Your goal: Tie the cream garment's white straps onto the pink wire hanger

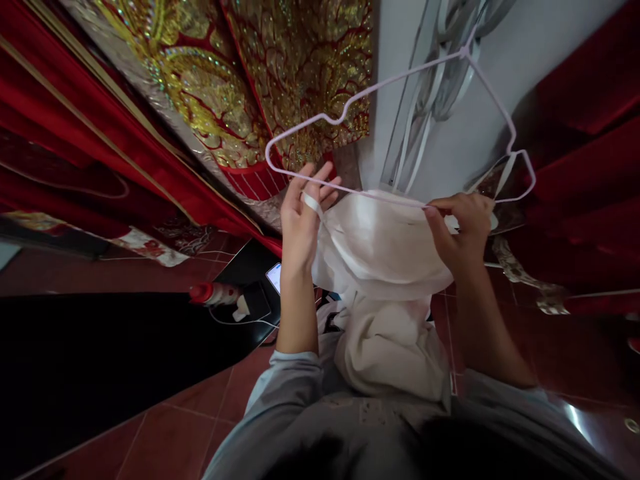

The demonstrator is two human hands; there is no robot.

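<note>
A pale wire hanger hangs in front of me, its bottom bar at hand height. A white garment drapes from that bar down toward my lap. My left hand is at the hanger's left end, fingers curled round a white strap of the garment. My right hand pinches the garment's upper edge against the bar near the right end. White ribbons dangle behind the hanger.
Red and gold embroidered cloth hangs at the upper left, dark red velvet at the right. On a black surface lie a phone, a charger with cable and a red-capped bottle. The floor is red tile.
</note>
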